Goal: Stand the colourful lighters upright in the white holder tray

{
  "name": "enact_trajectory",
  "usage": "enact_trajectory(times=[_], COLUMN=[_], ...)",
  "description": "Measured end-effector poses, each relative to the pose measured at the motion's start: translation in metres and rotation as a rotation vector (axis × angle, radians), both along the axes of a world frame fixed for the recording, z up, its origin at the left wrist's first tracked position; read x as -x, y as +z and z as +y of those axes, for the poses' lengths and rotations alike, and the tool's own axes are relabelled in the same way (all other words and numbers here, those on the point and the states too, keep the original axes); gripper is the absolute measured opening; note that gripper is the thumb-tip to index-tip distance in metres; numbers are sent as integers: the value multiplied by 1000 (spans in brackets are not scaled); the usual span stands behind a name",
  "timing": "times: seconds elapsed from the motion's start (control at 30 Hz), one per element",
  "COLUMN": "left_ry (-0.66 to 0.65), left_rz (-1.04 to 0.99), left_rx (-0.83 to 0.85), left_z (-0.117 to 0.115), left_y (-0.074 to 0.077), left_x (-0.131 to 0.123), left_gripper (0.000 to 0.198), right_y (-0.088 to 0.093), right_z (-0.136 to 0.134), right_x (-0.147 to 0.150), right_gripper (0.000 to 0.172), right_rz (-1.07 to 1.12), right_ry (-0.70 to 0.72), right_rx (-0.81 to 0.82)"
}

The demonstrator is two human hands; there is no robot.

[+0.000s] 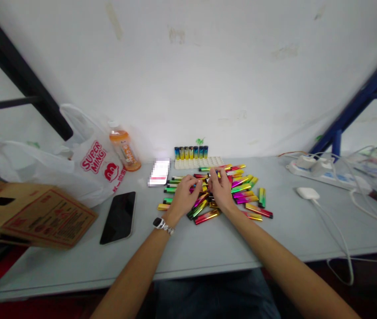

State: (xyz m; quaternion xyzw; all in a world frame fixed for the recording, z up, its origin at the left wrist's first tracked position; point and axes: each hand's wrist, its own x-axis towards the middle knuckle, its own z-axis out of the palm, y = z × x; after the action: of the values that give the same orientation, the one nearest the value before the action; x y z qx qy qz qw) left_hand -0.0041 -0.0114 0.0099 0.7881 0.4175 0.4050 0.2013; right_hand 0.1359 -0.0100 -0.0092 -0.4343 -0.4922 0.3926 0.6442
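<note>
Both hands are low over a loose pile of shiny, multicoloured lighters (207,216) on the grey table. My left hand (184,196), with a silver watch on its wrist, has its fingers bent together at the pile's left side. My right hand (221,188) is just beside it, its fingers curled and its thumb close to the fingertips. Whatever sits between the fingers of either hand is too small and blurred to name. Behind the pile stands a white holed rack (215,163) with a row of upright blue-and-yellow lighters (191,153) along its left part.
Left of the pile are a lit phone (159,172), a dark phone (118,217), an orange drink bottle (125,150), a white plastic bag (89,173) and a cardboard box (42,215). At right lie a power strip (328,175) and a white charger (308,193) with cables.
</note>
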Motion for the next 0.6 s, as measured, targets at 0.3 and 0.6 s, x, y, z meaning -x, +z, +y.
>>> enact_trajectory(times=[0.3, 0.6], left_ry=[-22, -20], left_rz=[-27, -31], left_rx=[15, 31], left_z=[2, 3], left_y=[-4, -4], left_x=[-2, -2], left_gripper=[34, 35], right_y=[29, 46], right_z=[41, 125], right_x=[-47, -90], right_gripper=[32, 27], right_rz=[-414, -630], right_ry=[-155, -34], right_rx=[-145, -187])
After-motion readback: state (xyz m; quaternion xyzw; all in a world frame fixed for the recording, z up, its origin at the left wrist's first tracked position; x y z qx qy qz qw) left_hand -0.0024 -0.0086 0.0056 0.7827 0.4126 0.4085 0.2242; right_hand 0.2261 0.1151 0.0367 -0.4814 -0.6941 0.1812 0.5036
